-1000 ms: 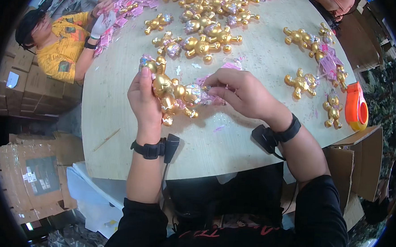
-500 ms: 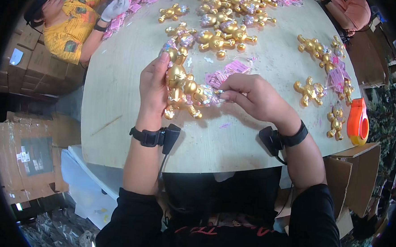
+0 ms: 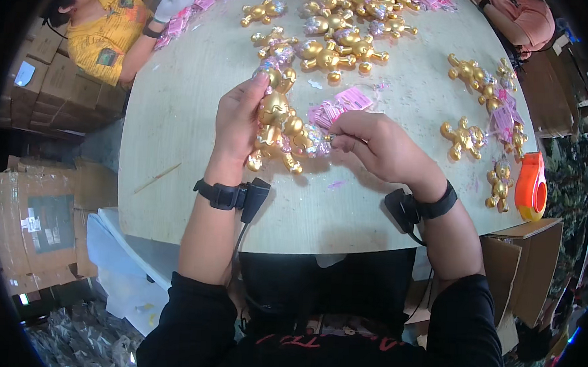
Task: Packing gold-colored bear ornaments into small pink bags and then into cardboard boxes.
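Note:
My left hand (image 3: 238, 124) is closed around shiny gold figurine ornaments (image 3: 275, 107), with rounded limbs and pink-and-silver glittery trim. At least two are bunched together along my fingers and thumb. One of them lies sideways, its glittery end (image 3: 317, 142) turned toward my right hand (image 3: 376, 144). There my right thumb and index finger pinch a tiny piece at its tip, too small and covered to make out. Just beyond the right fingertips, a stack of pink printed cards (image 3: 341, 106) rests on the table (image 3: 193, 205).
Many gold figurines (image 3: 327, 57) are heaped at the far middle; several more (image 3: 464, 138) lie at right beside an orange tape dispenser (image 3: 532, 187). An open cardboard box (image 3: 536, 262) stands at the right edge. Co-workers sit far left in a yellow shirt (image 3: 109, 37) and far right.
My left hand and the held figurines have shifted slightly right, nearer my right hand. The right fingers keep their pinch. The whole view has tilted a little.

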A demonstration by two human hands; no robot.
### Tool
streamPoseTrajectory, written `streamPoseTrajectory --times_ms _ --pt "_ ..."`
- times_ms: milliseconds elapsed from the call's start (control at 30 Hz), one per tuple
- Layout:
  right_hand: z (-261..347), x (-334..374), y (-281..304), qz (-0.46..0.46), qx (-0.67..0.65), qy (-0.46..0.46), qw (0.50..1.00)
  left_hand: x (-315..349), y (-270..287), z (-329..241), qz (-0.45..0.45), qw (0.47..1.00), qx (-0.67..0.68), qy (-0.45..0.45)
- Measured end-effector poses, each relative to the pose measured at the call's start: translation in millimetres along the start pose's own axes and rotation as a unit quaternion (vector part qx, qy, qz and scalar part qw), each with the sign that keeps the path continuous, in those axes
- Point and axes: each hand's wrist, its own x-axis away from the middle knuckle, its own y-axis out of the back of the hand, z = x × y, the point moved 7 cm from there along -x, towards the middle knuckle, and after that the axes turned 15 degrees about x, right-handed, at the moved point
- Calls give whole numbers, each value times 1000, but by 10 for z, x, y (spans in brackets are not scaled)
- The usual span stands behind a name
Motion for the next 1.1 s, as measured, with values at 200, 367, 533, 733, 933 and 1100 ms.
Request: streamPoseTrajectory --times_ms 200,367,533,733,933,1100 --pt "6 11 -32 29 41 9 999 -7 30 16 -40 997 -65 -31" --pt "-27 36 -97 7 60 27 998 15 13 29 -37 994 -87 -52" --pt "-48 45 -137 15 58 20 998 26 -32 22 -29 989 -132 -68" --pt "-44 21 -155 56 51 4 997 52 -65 -13 -25 985 -156 -67" --pt "-47 22 -186 63 71 14 995 72 -95 -21 -14 984 -166 -63" --pt "-48 45 -253 72 84 18 994 152 -224 -52 -3 976 -208 -67"
